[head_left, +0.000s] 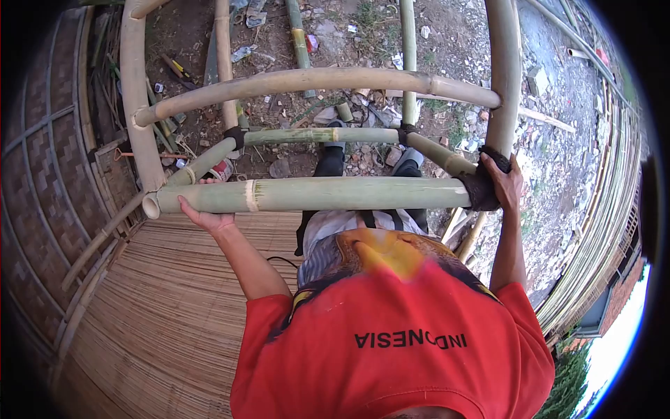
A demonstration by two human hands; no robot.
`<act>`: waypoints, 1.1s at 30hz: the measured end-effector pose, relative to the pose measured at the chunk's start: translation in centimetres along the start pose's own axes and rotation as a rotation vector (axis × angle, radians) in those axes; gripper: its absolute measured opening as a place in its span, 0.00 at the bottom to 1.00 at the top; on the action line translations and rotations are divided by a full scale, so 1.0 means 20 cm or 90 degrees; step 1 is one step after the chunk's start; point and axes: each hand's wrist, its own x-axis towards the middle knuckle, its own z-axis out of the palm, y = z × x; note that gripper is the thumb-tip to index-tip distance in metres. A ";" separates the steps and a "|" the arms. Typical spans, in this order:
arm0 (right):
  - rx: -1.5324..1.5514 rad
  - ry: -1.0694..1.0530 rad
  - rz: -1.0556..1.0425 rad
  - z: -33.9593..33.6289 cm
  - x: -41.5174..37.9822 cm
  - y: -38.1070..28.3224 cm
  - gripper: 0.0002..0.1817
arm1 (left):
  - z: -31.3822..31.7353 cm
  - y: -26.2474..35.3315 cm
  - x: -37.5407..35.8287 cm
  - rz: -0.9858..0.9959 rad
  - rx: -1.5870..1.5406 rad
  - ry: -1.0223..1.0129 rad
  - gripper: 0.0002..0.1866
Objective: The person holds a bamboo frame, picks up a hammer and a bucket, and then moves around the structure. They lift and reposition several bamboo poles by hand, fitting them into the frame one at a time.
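Note:
A frame of bamboo poles spans the view in front of me. Its nearest piece is a thick pale-green bamboo pole lying crosswise near my waist. At the pole's left end, my left hand grips it from below, thumb up against the near side and fingertips showing beyond. My right hand is closed around the corner joint at the right end, where a black binding wraps the poles. The right upright pole rises from that joint. A curved tan crossbar and a thinner green crossbar run farther off.
A woven bamboo wall stands at left, with a slatted bamboo surface below it. Rubble and litter cover the ground beyond. A cutting tool with a yellow-marked handle lies upper left. Long bamboo strips are stacked at right.

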 end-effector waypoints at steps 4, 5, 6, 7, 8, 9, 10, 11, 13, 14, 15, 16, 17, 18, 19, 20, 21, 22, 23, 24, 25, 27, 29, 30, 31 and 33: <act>-0.020 0.016 -0.025 0.01 0.03 0.08 0.48 | -0.02 0.01 -0.01 0.002 0.009 -0.031 0.34; -0.022 0.040 -0.035 0.04 0.06 0.15 0.49 | -0.03 0.02 -0.01 0.010 0.019 -0.027 0.35; -0.018 0.003 -0.019 0.00 0.04 0.11 0.49 | -0.09 0.01 0.05 0.029 0.040 -0.042 0.39; -0.015 -0.033 -0.001 -0.04 0.02 0.05 0.50 | -0.13 0.02 0.08 0.022 0.044 -0.055 0.39; 0.032 -0.043 -0.041 -0.05 0.01 0.06 0.50 | -0.15 0.03 0.09 0.034 0.073 -0.037 0.40; 0.014 -0.034 -0.046 -0.06 0.01 0.09 0.51 | -0.14 0.01 0.07 0.047 0.101 -0.024 0.42; 0.020 -0.018 -0.067 -0.07 0.03 0.15 0.50 | -0.09 0.01 0.02 0.063 0.142 0.012 0.43; 0.025 -0.003 -0.084 -0.07 0.04 0.23 0.50 | -0.04 0.01 -0.04 0.079 0.187 0.046 0.45; 0.259 -0.040 -0.070 -0.10 0.08 0.40 0.49 | -0.03 -0.02 -0.08 0.170 0.287 0.167 0.47; 0.239 0.012 -0.084 -0.11 0.10 0.49 0.48 | 0.06 -0.08 -0.17 0.268 0.393 0.363 0.44; 0.237 0.056 -0.080 -0.16 0.09 0.54 0.49 | 0.17 -0.15 -0.30 0.370 0.492 0.564 0.41; 0.264 0.071 -0.072 -0.19 0.11 0.66 0.49 | 0.25 -0.23 -0.41 0.375 0.489 0.541 0.41; 0.291 0.085 -0.066 -0.20 0.15 0.80 0.48 | 0.32 -0.33 -0.53 0.539 0.592 0.483 0.39; 0.275 0.109 -0.069 -0.24 0.18 0.93 0.48 | 0.40 -0.45 -0.68 0.707 0.688 0.424 0.38; 0.253 0.137 -0.042 -0.26 0.21 1.08 0.48 | 0.53 -0.60 -0.87 0.707 0.679 0.272 0.36; 0.264 0.129 -0.005 -0.27 0.25 1.27 0.48 | 0.67 -0.80 -1.08 0.699 0.669 0.128 0.35; 0.279 0.123 0.031 -0.27 0.30 1.45 0.48 | 0.77 -1.00 -1.26 0.655 0.733 -0.018 0.36; 0.298 0.085 0.073 -0.30 0.33 1.62 0.48 | 0.85 -1.18 -1.45 0.604 0.801 -0.166 0.38; 0.298 0.039 0.130 -0.30 0.34 1.84 0.50 | 0.98 -1.35 -1.72 0.588 0.922 -0.272 0.42; 0.299 -0.004 0.183 -0.29 0.35 2.05 0.51 | 1.10 -1.48 -1.97 0.566 1.038 -0.380 0.46; 0.363 0.006 0.226 -0.29 0.33 2.23 0.52 | 1.16 -1.60 -2.09 0.579 1.036 -0.391 0.46; 0.466 0.005 0.299 -0.32 0.23 2.55 0.54 | 1.25 -1.87 -2.25 0.436 1.186 -0.413 0.53; 0.493 0.081 0.307 -0.34 0.11 2.79 0.55 | 1.26 -2.04 -2.26 0.414 1.258 -0.372 0.55; 0.480 0.008 0.399 -0.41 0.05 2.90 0.51 | 1.25 -2.08 -2.22 0.435 1.248 -0.342 0.55; 0.465 0.024 0.438 -0.44 0.01 2.98 0.52 | 1.28 -2.08 -2.26 0.393 1.226 -0.357 0.54; 0.448 0.046 0.482 -0.48 -0.07 3.12 0.53 | 1.35 -2.07 -2.30 0.325 1.251 -0.340 0.55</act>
